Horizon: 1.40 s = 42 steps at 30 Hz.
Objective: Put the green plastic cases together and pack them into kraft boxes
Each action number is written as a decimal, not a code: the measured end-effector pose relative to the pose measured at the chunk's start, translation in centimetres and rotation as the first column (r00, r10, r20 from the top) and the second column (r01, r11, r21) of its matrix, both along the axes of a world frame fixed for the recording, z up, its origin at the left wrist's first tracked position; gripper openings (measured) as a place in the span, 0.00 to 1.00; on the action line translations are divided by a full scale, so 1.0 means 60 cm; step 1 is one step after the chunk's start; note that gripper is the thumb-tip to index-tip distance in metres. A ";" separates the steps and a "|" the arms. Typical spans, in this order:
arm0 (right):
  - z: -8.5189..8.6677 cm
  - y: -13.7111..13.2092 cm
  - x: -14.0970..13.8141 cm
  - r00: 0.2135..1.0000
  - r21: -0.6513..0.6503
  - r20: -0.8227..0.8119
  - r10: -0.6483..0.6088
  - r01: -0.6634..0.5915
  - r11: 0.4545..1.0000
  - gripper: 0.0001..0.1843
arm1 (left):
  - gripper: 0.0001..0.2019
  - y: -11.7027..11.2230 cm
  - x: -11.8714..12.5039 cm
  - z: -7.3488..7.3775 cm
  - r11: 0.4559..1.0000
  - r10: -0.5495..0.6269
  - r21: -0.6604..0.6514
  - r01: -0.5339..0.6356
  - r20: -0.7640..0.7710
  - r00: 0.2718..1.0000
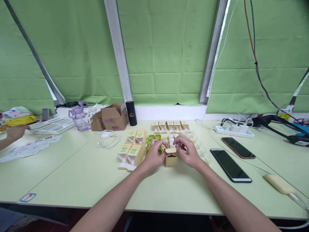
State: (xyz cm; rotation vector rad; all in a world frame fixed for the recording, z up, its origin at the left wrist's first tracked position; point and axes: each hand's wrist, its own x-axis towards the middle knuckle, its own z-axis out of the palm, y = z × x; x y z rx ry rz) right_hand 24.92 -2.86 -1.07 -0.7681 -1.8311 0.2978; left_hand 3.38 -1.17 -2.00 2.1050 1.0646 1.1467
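Small brown box (171, 161) upright on the desk (154, 199), between left hand (155, 152) and right hand (187, 151), neither clearly nearer; fingers curled at its upper sides, cannot tell whether either grip pinches it.

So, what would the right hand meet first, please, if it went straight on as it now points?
The right hand would likely meet the white pieces just ahead, though depth is unclear; it might pass above.

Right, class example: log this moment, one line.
left hand: at small carton | right hand: at carton | carton: open | phones: lying flat
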 end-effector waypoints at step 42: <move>-0.001 -0.007 0.002 0.971 -0.047 0.235 -0.036 0.048 0.998 0.14 | 0.11 -0.017 -0.009 0.017 0.995 -0.095 -0.041 0.093 -0.042 0.995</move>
